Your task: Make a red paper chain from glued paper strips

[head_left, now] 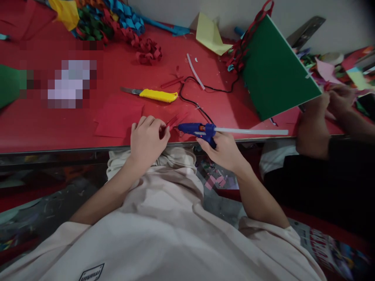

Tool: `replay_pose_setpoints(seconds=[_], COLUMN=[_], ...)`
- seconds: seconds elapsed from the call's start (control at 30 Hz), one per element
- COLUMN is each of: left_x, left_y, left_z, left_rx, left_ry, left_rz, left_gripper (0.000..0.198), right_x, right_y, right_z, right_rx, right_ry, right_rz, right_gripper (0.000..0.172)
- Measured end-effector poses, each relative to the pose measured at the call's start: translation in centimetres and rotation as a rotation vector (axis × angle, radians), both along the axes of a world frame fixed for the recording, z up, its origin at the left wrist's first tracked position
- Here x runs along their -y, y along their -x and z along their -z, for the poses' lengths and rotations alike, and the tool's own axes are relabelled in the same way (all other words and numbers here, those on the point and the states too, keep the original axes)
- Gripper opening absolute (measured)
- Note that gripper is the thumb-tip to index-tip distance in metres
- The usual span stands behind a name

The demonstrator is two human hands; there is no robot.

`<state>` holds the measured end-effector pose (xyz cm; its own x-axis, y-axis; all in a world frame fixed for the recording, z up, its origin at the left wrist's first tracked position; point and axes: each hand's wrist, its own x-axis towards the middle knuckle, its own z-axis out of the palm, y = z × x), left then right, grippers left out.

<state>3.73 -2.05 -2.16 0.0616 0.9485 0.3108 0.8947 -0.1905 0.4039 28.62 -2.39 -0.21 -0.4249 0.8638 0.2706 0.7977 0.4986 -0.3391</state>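
My right hand [224, 150] grips a blue glue gun [196, 129] at the red table's front edge, its nozzle pointing left and a long clear glue stick [252, 131] sticking out to the right. The nozzle sits close to a small folded red paper strip [175, 120]. My left hand [148, 137] pinches that strip with curled fingers, resting on the red table [58, 125]. The gun's black cord [193, 102] runs back across the table.
A yellow-handled utility knife [156, 95] lies behind my hands. A red paper sheet [117, 117] lies at the left. Folded paper chains [117, 21] and yellow paper [209, 35] sit at the back. Another person's hands [331, 105] work beside a green board [274, 70] on the right.
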Motion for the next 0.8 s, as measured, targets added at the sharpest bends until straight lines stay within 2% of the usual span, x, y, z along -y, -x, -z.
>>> replay_pose_setpoints(seconds=[0.37,0.53,0.8], left_x=[0.0,0.0,0.0], left_y=[0.3,0.3,0.2], left_z=[0.0,0.0,-0.2], left_rx=[0.026,0.035,0.052], left_ry=[0.027,0.036,0.050], left_rz=[0.024,0.020,0.019], left_gripper=[0.005,0.004,0.006], right_x=[0.1,-0.3,-1.8], right_y=[0.6,0.3,-0.9], right_z=[-0.1,0.0,0.5], right_rx=[0.061,0.150,0.132], right_ry=[-0.021,-0.071,-0.112], right_rz=[-0.020,0.029,0.083], right_gripper=[0.038,0.041,0.041])
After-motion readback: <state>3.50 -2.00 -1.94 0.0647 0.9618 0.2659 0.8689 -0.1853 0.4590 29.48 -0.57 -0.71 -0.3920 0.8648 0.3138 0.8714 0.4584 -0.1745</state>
